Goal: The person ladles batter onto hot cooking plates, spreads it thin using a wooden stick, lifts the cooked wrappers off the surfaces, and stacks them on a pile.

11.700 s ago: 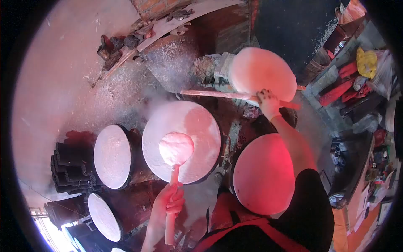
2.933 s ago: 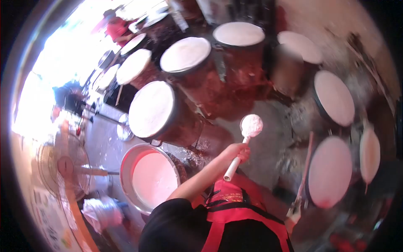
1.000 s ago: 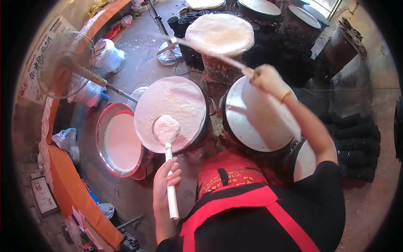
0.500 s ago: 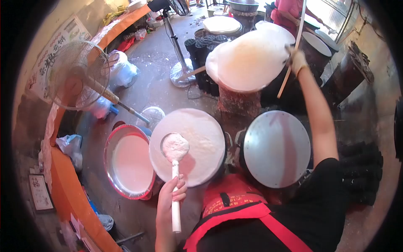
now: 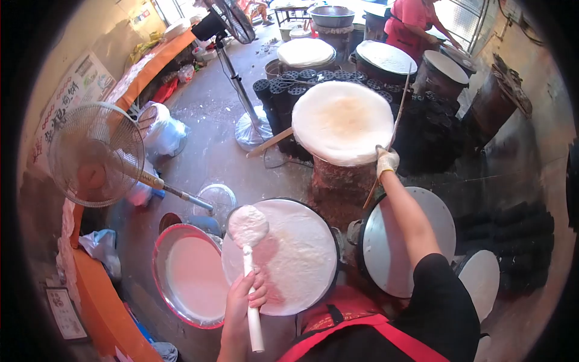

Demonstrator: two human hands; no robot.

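Observation:
My left hand (image 5: pixel 244 297) is closed around the white handle of a batter-coated ladle (image 5: pixel 248 226). The ladle's head hovers over the left edge of a round griddle (image 5: pixel 301 256) covered with a pale sheet of batter. My right hand (image 5: pixel 387 160), in a light glove, grips a long thin wooden stick (image 5: pixel 400 105) at the right edge of a round pancake (image 5: pixel 342 120). This pancake lies flat, browned in the middle, on a round support. Below my right forearm is a bare metal griddle (image 5: pixel 383 241). A red-rimmed basin (image 5: pixel 158 274) holds white batter at the left.
Two fans (image 5: pixel 96 154) (image 5: pixel 232 21) stand at left and behind. Black honeycomb briquettes (image 5: pixel 280 87) surround the pancake's stand. Another person (image 5: pixel 410 27) in red works among griddles at the back right. An orange ledge (image 5: pixel 105 295) runs along the left wall.
The pancake, spread wide and hanging past the support's right side before, now lies round and flat on it. My right hand and the stick have come lower and left. The whole view has shifted.

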